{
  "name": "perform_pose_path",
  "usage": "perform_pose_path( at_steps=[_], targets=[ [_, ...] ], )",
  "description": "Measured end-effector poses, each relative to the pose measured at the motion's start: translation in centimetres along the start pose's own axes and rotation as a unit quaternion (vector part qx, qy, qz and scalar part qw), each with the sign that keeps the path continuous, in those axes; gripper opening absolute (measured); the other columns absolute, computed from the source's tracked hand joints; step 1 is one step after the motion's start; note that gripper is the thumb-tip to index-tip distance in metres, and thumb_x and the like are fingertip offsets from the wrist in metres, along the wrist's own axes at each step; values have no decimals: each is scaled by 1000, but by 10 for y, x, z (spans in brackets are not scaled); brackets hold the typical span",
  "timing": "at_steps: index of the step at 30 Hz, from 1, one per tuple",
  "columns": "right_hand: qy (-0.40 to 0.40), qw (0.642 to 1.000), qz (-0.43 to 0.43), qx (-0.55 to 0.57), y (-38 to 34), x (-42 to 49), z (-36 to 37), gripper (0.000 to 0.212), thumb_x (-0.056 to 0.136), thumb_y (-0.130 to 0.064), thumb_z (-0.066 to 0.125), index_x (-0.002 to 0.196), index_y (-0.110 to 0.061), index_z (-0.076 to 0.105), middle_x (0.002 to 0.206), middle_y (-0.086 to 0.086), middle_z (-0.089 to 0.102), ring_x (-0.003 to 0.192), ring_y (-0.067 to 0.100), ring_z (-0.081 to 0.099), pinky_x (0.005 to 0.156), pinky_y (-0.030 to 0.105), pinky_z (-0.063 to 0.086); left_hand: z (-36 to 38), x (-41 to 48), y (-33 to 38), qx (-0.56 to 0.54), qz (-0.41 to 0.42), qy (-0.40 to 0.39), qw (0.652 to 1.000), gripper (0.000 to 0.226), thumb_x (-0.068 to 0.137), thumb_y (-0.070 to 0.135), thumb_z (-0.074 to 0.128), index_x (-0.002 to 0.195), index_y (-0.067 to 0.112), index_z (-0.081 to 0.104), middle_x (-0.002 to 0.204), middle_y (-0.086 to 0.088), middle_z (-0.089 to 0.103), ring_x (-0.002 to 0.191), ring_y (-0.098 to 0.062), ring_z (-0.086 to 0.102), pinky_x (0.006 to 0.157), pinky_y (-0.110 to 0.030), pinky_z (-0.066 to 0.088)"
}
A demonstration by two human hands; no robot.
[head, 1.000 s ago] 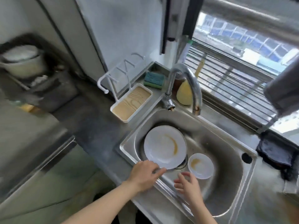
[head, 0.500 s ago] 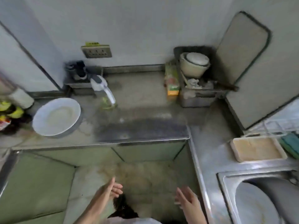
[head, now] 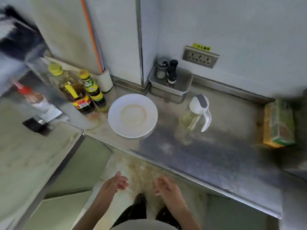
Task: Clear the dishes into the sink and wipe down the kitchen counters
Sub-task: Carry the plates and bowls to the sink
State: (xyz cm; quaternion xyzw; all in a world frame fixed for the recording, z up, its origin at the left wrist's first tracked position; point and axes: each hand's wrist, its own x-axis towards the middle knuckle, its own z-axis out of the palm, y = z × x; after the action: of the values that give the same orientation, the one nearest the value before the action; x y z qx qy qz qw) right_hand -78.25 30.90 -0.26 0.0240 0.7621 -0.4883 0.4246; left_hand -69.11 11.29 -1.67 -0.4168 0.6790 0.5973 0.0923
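A white plate [head: 132,116] with a pale brown stain in its middle sits on the steel counter [head: 207,156], near the inner corner. My left hand [head: 114,184] and my right hand [head: 166,186] hang low in front of me, over the floor and well short of the counter edge. Both are empty, with fingers loosely curled and apart. The sink is out of view.
Two dark sauce bottles [head: 78,95] stand left of the plate beside a white cup [head: 105,80]. A clear oil dispenser [head: 196,113] stands right of it. A steel tray with shakers [head: 171,83] sits at the wall, and a green carton [head: 279,123] lies far right.
My view has swung left from the sink to the counter corner. The plate is now in the middle of view. Both hands let go of the dishes in the sink and stay empty.
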Motion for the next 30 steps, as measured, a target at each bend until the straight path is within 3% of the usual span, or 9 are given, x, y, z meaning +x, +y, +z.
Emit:
perform_pose_path(
  at_steps=[3, 7, 10, 13, 16, 21, 23, 26, 30],
  targets=[
    [-2, 1000, 22, -11, -17, 25, 0, 15, 93, -29, 53, 85, -19, 61, 83, 1, 71, 69, 8, 64, 66, 19, 49, -11, 24, 24, -40, 8, 22, 999, 39, 99, 30, 38, 86, 10, 68, 77, -4, 72, 74, -18, 64, 67, -25, 40],
    [8, 999, 25, -29, -47, 70, -1, 17, 89, -39, 50, 85, -26, 60, 87, -1, 69, 84, 20, 66, 83, 41, 51, -20, 50, 49, -91, 26, 55, 994, 46, 84, 45, 34, 90, 14, 68, 85, -3, 73, 81, -20, 65, 73, -30, 43],
    [43, 997, 34, 58, -82, 110, 7, 10, 88, -29, 54, 85, -21, 60, 83, 6, 67, 82, 29, 64, 81, 42, 52, -20, 55, 60, -115, 10, 72, 991, 45, 90, 43, 35, 92, 13, 68, 88, -6, 72, 85, -24, 65, 78, -36, 43],
    [70, 977, 76, 188, -116, 149, 16, 17, 92, -17, 56, 76, -13, 59, 73, 7, 65, 73, 24, 62, 75, 37, 51, -14, 56, 68, -119, -7, 68, 991, 41, 99, 35, 34, 94, 11, 68, 89, -7, 72, 87, -25, 65, 85, -40, 45],
    [79, 957, 125, 250, -126, 173, 23, 6, 92, -13, 56, 87, -9, 57, 75, 10, 66, 67, 21, 64, 65, 32, 54, -11, 53, 71, -134, -22, 69, 988, 41, 98, 37, 36, 94, 12, 68, 89, -6, 72, 88, -25, 65, 85, -41, 44],
    [110, 956, 129, 240, -126, 188, 28, 18, 90, 3, 51, 106, -4, 51, 97, 18, 61, 60, 20, 59, 53, 30, 49, -17, 43, 74, -137, -2, 63, 989, 55, 67, 62, 48, 93, 17, 68, 89, -1, 72, 82, -14, 66, 77, -31, 45],
    [125, 959, 120, 223, -126, 183, 26, 19, 90, 3, 50, 108, -4, 51, 94, 18, 62, 58, 20, 57, 54, 30, 49, -19, 38, 73, -126, 1, 59, 990, 46, 74, 56, 54, 94, 17, 67, 89, 0, 72, 83, -12, 66, 75, -27, 43],
    [124, 962, 96, 223, -124, 160, 16, 20, 89, 5, 52, 105, -8, 52, 87, 13, 62, 59, 20, 57, 54, 29, 50, -25, 31, 70, -124, 11, 63, 990, 18, 91, 29, 54, 96, 17, 66, 90, 0, 72, 83, -11, 66, 77, -27, 43],
    [131, 959, 54, 246, -116, 107, -3, 20, 89, 6, 53, 105, -6, 54, 82, 10, 61, 58, 19, 55, 51, 26, 50, -31, 27, 67, -140, 30, 61, 988, 19, 87, 25, 63, 105, 20, 59, 90, -1, 71, 81, -15, 67, 73, -26, 46]
  ],
)
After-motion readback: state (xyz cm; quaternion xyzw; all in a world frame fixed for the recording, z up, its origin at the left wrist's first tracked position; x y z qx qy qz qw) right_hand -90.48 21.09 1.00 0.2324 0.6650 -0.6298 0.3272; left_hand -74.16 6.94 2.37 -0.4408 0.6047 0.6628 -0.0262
